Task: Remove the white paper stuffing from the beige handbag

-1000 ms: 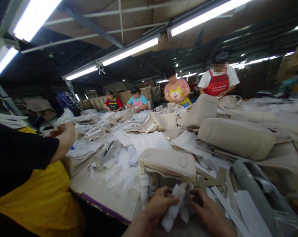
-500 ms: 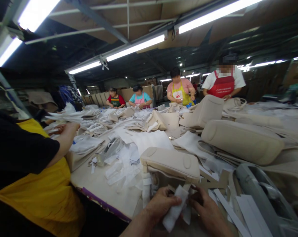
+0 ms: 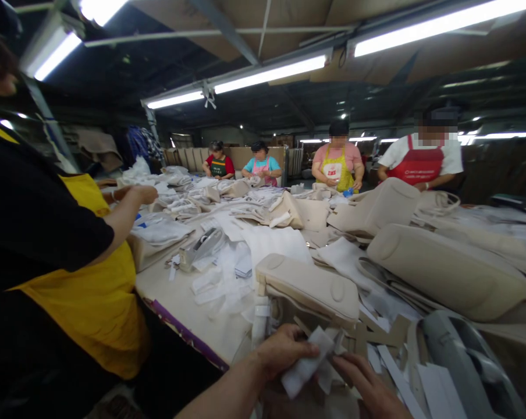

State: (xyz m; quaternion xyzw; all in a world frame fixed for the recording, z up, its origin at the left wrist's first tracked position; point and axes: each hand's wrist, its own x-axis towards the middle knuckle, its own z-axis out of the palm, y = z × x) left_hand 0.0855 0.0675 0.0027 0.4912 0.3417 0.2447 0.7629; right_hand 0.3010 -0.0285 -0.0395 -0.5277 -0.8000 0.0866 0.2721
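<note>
R hand sits lower vs 0.5 s ago, fingers straighter; whole view has swung too, so tabletop shows further R & more of the nearest co-worker comes in at L. L hand is abt where it was, thumb on top, pinching a white foam-like strip. Strip is held up nr tabletop's near edge, tilted, lower end pointing down-L. R fingers are close together, tips right by the strip; can't tell if they grip anything, as small pale bits there blur w/ them.

Just beyond the hands, a beige padded bag lies nr the same edge. Grey tape dispenser is toward tabletop's near R, w/ white paper strips btwn it & R hand. Larger beige bag lies behind the dispenser. White sheet is behind the padded bag; white scraps lie to its L.

Purple trim runs along tabletop's near L edge. Nearest co-worker, black top & yellow apron, is by the L edge, forearms out over the heap. Four more people are along the far edge, aprons green, pink, yellow, red from L to R.
</note>
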